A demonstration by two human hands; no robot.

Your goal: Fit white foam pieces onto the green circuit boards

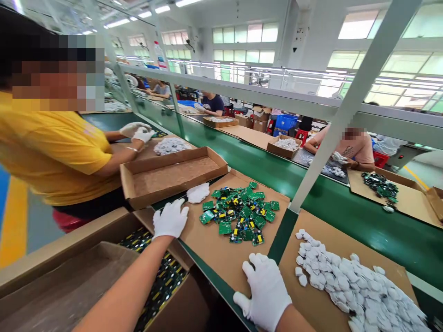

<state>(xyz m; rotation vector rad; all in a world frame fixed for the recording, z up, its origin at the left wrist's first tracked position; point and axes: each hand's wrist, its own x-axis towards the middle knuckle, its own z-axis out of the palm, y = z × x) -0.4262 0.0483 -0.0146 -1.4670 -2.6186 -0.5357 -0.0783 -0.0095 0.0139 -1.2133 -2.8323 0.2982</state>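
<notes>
My left hand [170, 219], in a white glove, has its fingers stretched out by the near edge of the bench, over the rim of a deep carton. It holds nothing that I can see. A white folded cloth or glove [198, 193] lies just beyond its fingertips. My right hand [263, 290], also gloved, is spread at the bench edge with nothing in it. Ahead of both hands, a heap of green circuit boards [242, 212] with yellow and black components lies on a cardboard sheet [204, 242]. To the right is a pile of white plastic pieces [346, 281].
Below my left arm, the deep carton [69, 263] holds rows of circuit boards. A shallow cardboard tray [173, 177] sits back left. A co-worker in a yellow shirt [51, 152] stands at left. A slanted metal post [328, 152] rises beside the green conveyor [273, 180].
</notes>
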